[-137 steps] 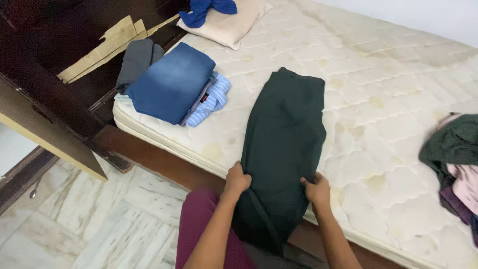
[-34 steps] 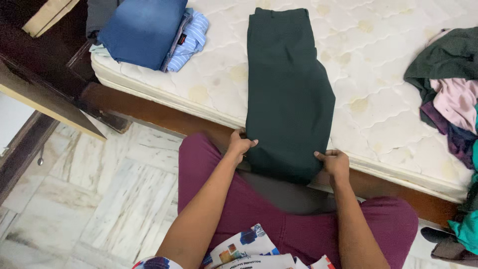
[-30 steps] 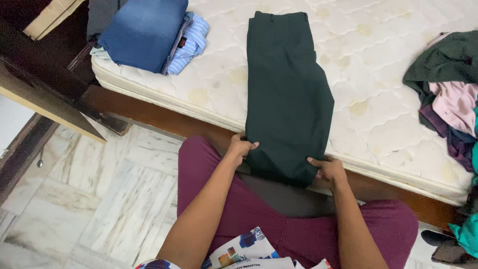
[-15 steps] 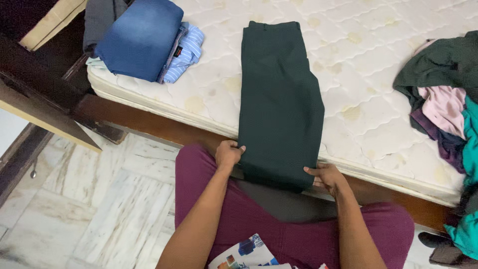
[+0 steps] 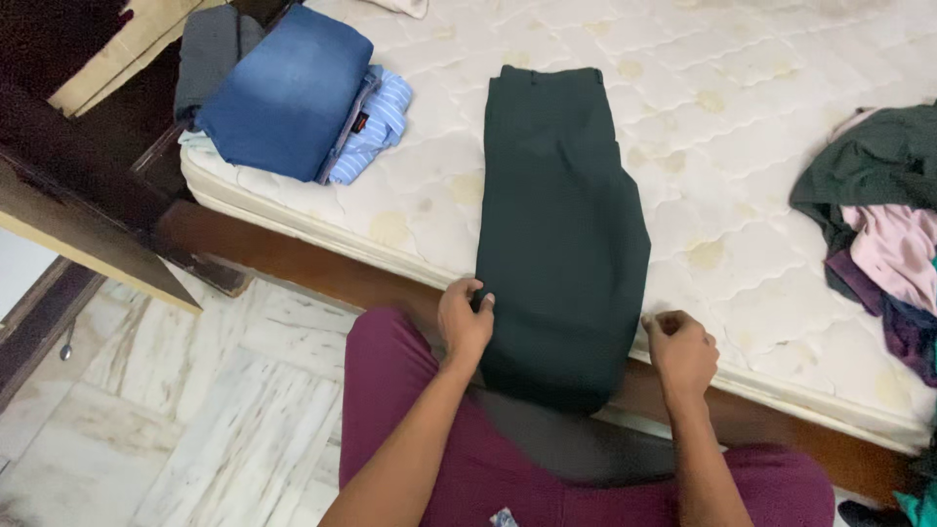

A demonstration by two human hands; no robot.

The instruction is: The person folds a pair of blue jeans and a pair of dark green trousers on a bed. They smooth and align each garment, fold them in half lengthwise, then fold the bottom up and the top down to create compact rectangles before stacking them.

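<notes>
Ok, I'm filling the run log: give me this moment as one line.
left hand: grips dark green trousers edge | right hand: closed at other edge, grip unclear | trousers: flat on mattress

The folded trousers [image 5: 561, 224] are dark green, plain. The mattress [image 5: 742, 127] is cream, quilted, with yellowish stains. Faded blue jeans [image 5: 283, 93] top a blue-and-white striped shirt [image 5: 376, 122]. The floor [image 5: 176, 410] is veined white marble.

Both forearms reach forward from the bottom of the view, bare to the wrist. The left hand [image 5: 466, 320] curls its fingers [image 5: 480, 299] inward, thumb side up, in a pinching grip. The right hand [image 5: 681, 349] sits a little lower, loosely fisted (knuckles toward the camera), well apart from the left.
</notes>
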